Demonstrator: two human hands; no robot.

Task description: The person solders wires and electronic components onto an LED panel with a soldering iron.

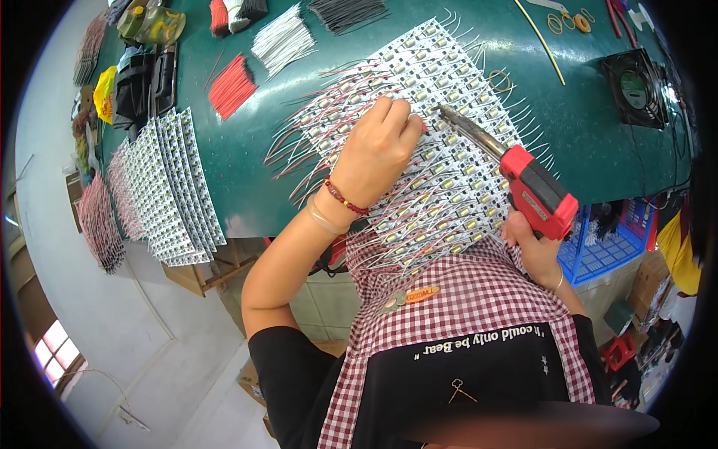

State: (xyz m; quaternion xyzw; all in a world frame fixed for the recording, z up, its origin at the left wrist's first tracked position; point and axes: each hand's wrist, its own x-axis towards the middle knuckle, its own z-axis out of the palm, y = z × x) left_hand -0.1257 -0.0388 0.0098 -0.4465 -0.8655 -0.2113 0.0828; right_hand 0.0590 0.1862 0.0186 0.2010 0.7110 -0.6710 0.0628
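Note:
A large sheet of white circuit boards hangs partly over the table's near edge, towards my checked apron. Rows of thin red and white wires stick out from it. My left hand is over the sheet with its fingers pinched together, and a bit of red wire shows beside the fingertips. In my right hand is a red and black soldering gun, gripped by its handle. Its metal tip points left, over the boards just right of my left fingers. The contact under the tip is too small to tell.
Bundles of red wires, white wires and black wires lie on the green table. Stacked board sheets overhang its left end. A black fan stands at right, above a blue crate.

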